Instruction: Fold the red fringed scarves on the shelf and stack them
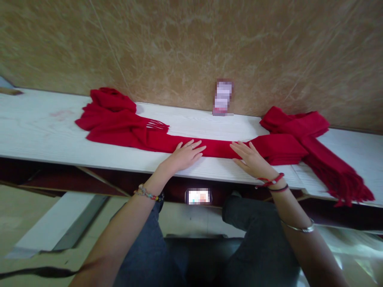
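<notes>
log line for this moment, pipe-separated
left hand: open, fingers on red cloth | right hand: open, fingers on same cloth | cloth: bunched left, folded right, fringe visible | surface: white tabletop

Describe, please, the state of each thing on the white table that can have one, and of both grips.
Red strip: laid flat.
Left bunch: loosely heaped, some fringe showing.
Stack: folded in layers.
Right piece: loosely looped, fringed end loose.
Left grip: open, resting on the strip.
Right grip: open, resting on the strip.
Blurred item: standing or leaning, I cannot tell.
</notes>
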Action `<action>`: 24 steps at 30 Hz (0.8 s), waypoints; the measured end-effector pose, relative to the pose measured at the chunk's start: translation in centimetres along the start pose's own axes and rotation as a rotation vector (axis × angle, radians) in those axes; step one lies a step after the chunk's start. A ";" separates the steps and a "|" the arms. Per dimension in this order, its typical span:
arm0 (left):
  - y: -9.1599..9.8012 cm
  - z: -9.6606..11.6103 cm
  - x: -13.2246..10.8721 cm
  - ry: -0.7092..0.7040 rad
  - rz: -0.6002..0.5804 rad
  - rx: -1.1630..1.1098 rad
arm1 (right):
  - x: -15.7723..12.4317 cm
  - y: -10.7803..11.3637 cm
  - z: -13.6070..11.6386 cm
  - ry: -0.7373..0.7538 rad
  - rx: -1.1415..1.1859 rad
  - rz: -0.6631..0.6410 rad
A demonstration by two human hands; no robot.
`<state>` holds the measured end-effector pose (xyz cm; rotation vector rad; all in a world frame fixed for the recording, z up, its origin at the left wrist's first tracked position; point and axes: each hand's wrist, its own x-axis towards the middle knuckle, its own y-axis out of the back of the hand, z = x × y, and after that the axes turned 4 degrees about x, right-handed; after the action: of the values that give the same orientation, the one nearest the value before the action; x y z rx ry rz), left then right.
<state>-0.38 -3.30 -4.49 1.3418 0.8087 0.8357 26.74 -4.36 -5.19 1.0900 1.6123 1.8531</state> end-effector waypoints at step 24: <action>5.1 0.3 12.0 -0.235 -0.306 -0.084 | 2.4 0.7 -4.2 -0.041 -0.106 -0.083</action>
<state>5.47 7.32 0.40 1.1786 0.7595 0.4571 22.11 -5.16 -3.92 0.9941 1.4958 1.8284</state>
